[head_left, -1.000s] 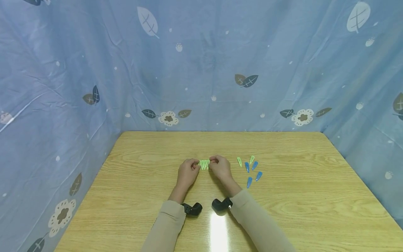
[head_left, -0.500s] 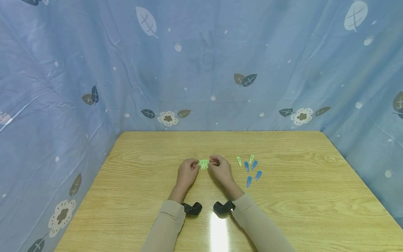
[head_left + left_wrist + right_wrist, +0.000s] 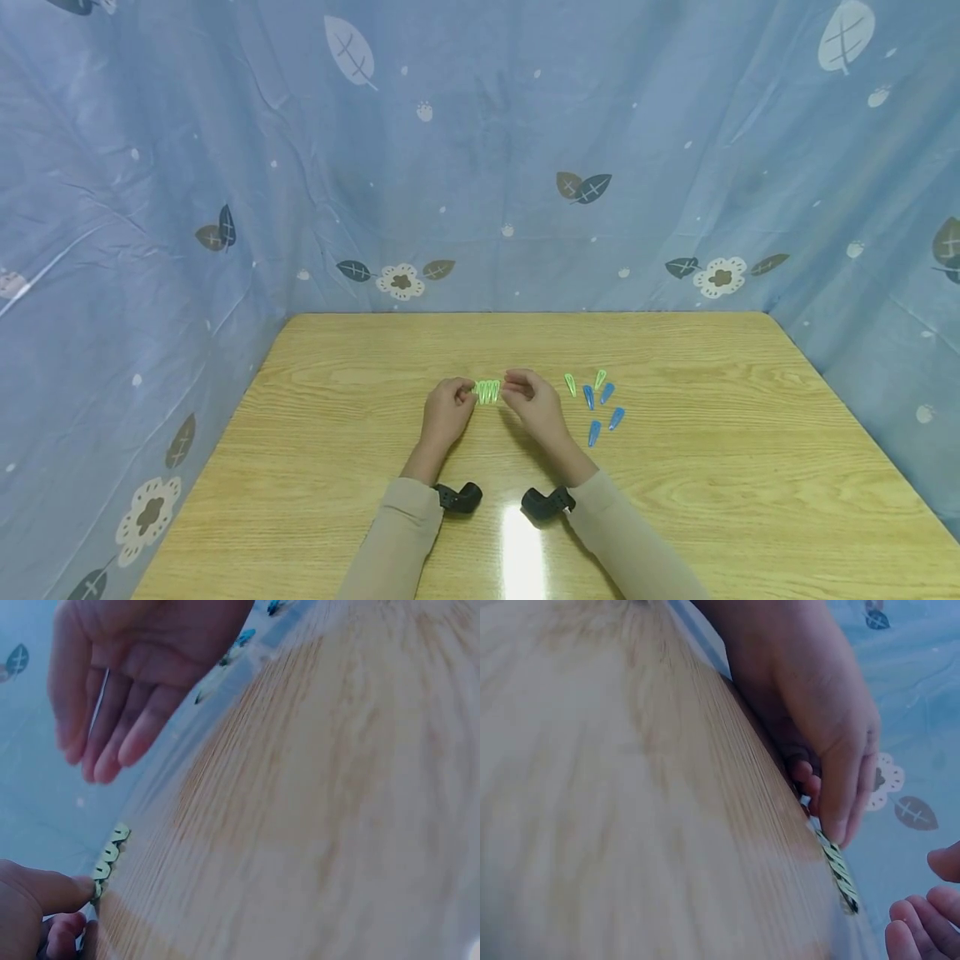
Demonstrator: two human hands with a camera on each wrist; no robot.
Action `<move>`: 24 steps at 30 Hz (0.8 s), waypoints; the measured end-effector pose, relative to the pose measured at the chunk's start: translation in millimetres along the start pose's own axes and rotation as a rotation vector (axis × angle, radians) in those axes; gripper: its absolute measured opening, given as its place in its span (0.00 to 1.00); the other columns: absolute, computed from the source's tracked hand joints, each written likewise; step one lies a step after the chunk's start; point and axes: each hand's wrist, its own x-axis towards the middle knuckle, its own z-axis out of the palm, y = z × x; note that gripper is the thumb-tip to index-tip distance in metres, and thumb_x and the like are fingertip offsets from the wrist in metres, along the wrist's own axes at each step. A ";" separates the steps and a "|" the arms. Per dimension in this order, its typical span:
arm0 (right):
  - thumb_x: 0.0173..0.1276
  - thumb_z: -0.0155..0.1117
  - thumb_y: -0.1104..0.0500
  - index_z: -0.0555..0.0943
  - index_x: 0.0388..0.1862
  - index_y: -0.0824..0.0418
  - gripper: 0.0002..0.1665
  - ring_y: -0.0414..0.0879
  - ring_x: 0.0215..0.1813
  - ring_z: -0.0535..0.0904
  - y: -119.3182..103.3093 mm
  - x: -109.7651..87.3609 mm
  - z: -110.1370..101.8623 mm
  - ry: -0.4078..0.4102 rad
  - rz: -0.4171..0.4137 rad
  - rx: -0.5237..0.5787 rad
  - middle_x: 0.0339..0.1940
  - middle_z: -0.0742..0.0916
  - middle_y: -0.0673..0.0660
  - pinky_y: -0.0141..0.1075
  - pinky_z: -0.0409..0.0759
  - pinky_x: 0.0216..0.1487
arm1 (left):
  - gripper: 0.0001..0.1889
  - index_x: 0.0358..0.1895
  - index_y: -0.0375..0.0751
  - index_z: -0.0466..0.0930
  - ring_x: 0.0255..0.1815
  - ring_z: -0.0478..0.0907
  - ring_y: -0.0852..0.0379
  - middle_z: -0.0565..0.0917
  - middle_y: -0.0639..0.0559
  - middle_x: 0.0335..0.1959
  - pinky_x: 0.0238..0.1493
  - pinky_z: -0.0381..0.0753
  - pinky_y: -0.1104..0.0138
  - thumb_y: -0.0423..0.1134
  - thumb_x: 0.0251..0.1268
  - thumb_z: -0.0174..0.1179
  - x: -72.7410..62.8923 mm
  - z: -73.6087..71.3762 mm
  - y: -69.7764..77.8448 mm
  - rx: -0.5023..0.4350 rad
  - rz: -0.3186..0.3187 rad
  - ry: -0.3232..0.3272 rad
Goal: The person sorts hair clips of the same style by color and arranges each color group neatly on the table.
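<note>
In the head view, several light-green snap hair clips lie side by side in a short row on the wooden table. At the row's left end is my left hand, thumb and forefinger pinching the end clip, its other fingers curled; in the left wrist view the thumb covers part of that clip. My right hand is just off the row's right end, holding nothing. Its fingers look loosely extended in the left wrist view, with a gap between them and the clips.
Right of my right hand lie two loose green hair clips, one nearer and one farther. Several blue hair clips are scattered beside them. A blue patterned curtain hangs behind the wooden table and along its sides.
My right hand has let go of the row's right end and drawn slightly to the right, its fingers loosening. My left hand has stayed at the left end; the clips look unmoved.
</note>
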 end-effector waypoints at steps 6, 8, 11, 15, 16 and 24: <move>0.67 0.60 0.69 0.72 0.58 0.77 0.22 0.63 0.57 0.75 -30.5 -14.9 -23.1 -0.031 0.003 -0.010 0.55 0.78 0.73 0.44 0.75 0.57 | 0.08 0.42 0.35 0.84 0.29 0.70 0.59 0.77 0.51 0.29 0.31 0.71 0.67 0.32 0.60 0.63 -0.1 0.5 -0.2 0.005 -0.011 0.001; 0.67 0.59 0.69 0.71 0.59 0.77 0.22 0.64 0.59 0.74 -35.5 -18.1 -31.4 -0.039 0.008 -0.018 0.56 0.77 0.74 0.44 0.74 0.59 | 0.08 0.42 0.35 0.84 0.29 0.70 0.59 0.77 0.51 0.29 0.31 0.71 0.67 0.32 0.60 0.63 -0.3 0.5 0.0 0.003 -0.016 0.000; 0.68 0.58 0.69 0.69 0.60 0.79 0.23 0.65 0.60 0.72 -37.5 -21.6 -43.7 -0.039 0.015 -0.035 0.58 0.76 0.75 0.43 0.73 0.60 | 0.08 0.42 0.35 0.84 0.29 0.70 0.58 0.77 0.51 0.29 0.31 0.72 0.67 0.32 0.60 0.63 -0.7 0.2 0.3 -0.001 -0.020 -0.002; 0.68 0.58 0.70 0.68 0.61 0.79 0.24 0.66 0.62 0.71 -35.2 -26.1 -60.1 -0.035 -0.005 -0.053 0.59 0.75 0.75 0.39 0.73 0.59 | 0.09 0.43 0.35 0.84 0.29 0.70 0.59 0.77 0.51 0.30 0.31 0.72 0.67 0.32 0.60 0.63 -1.4 0.0 0.2 -0.005 -0.023 -0.007; 0.68 0.58 0.70 0.68 0.61 0.79 0.24 0.66 0.62 0.71 -34.6 -27.3 -64.2 -0.034 -0.013 -0.057 0.59 0.74 0.75 0.36 0.73 0.59 | 0.09 0.43 0.35 0.84 0.29 0.70 0.59 0.77 0.51 0.30 0.31 0.72 0.67 0.32 0.60 0.63 -1.5 -0.1 0.1 -0.005 -0.022 -0.007; 0.68 0.59 0.69 0.67 0.61 0.79 0.25 0.67 0.62 0.70 -18.0 -30.3 -100.1 0.015 -0.033 -0.094 0.59 0.74 0.75 0.18 0.69 0.52 | 0.09 0.43 0.35 0.84 0.29 0.70 0.59 0.77 0.51 0.30 0.31 0.72 0.67 0.32 0.60 0.63 -0.2 0.3 -0.9 -0.002 -0.014 0.000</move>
